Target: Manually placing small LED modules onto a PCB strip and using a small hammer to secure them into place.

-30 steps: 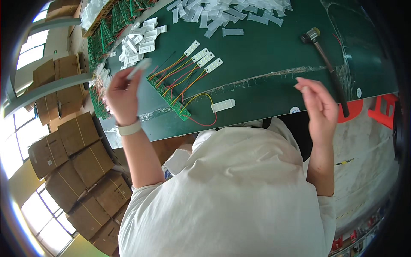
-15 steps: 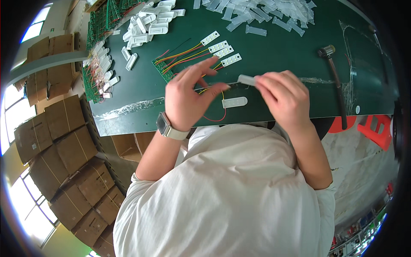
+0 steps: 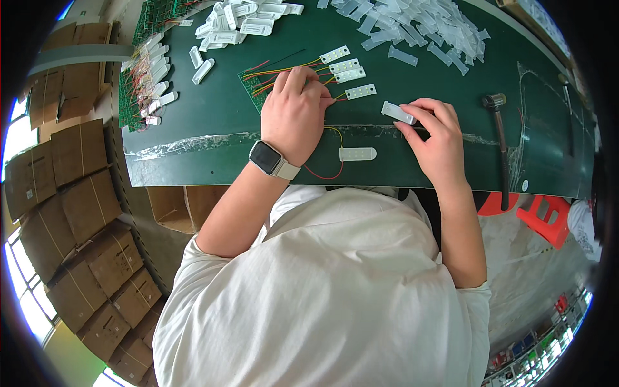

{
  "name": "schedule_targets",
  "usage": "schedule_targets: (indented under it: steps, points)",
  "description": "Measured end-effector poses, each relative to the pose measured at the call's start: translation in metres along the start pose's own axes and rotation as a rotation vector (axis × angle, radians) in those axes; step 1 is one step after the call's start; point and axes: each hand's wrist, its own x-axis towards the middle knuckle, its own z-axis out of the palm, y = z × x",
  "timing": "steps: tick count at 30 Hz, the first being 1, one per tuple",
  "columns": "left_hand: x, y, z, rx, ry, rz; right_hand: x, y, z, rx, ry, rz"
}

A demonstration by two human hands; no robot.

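My right hand (image 3: 440, 135) pinches a small translucent plastic sleeve (image 3: 398, 113) between thumb and fingers, just over the green tabletop. My left hand (image 3: 295, 106), with a watch on its wrist, partly covers a green circuit board (image 3: 250, 80). Its thumb and forefinger close on the red and yellow wires of the nearest white LED strip (image 3: 360, 91); the exact grip is partly hidden. Several more LED strips (image 3: 335, 54) lie beyond it, wired to the same board. Nearer me, a rounded white strip (image 3: 358, 154) lies flat, its thin wires looping under my left hand.
Translucent sleeves (image 3: 412, 29) are heaped at the far side, white plastic housings (image 3: 242, 22) at the far left. Wired housings on green boards (image 3: 153, 80) line the left edge. A hammer (image 3: 500, 142) lies at right, its handle overhanging the front edge. Red stools (image 3: 545, 219) stand below.
My left hand has moved from an open, spread pose to the wires at the nearest LED strip. My right hand still holds the sleeve, now turned and slightly to the right.
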Motion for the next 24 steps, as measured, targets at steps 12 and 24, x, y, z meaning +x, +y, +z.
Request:
schedule_targets:
  steps: [12, 24]
  points:
    - [-0.002, 0.0, -0.017, -0.143, -0.001, -0.011, 0.025, 0.004, 0.013, 0.151, -0.124, -0.116]
    - [-0.004, 0.008, -0.007, -0.064, -0.025, 0.015, 0.032, 0.006, 0.023, -0.033, -0.101, -0.415]
